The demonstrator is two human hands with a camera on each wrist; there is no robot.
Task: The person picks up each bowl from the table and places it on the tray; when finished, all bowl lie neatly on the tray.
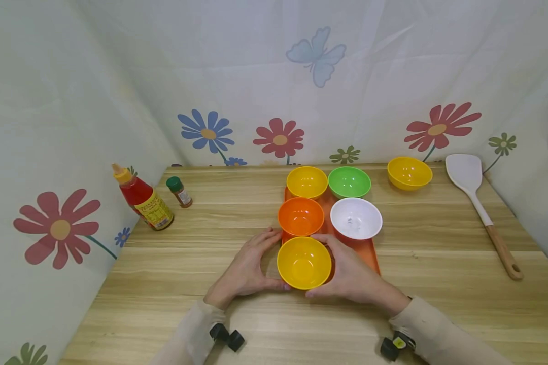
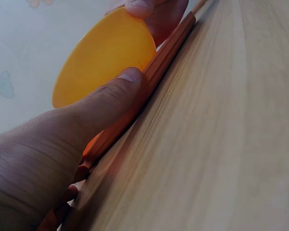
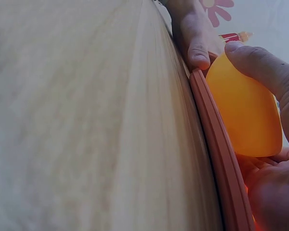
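Note:
A yellow bowl (image 1: 304,263) sits at the front left of an orange tray (image 1: 369,252). My right hand (image 1: 349,271) holds this bowl, its thumb at the near side and its fingers behind; the right wrist view shows the bowl (image 3: 245,110) between thumb and fingers. At the tray's front left corner, my left hand (image 1: 246,266) grips the tray, thumb on the near edge and fingers along the left side. Behind the front bowl stand an orange bowl (image 1: 300,217), a white bowl (image 1: 356,219), another yellow bowl (image 1: 307,182) and a green bowl (image 1: 349,182).
A separate yellow bowl (image 1: 409,173) stands at the back right of the wooden table (image 1: 201,324). Right of it lies a white spatula (image 1: 467,172) with a wooden handle. On the left are a red sauce bottle (image 1: 146,200) and a small green-capped spice jar (image 1: 180,192). A flowered curtain borders the table.

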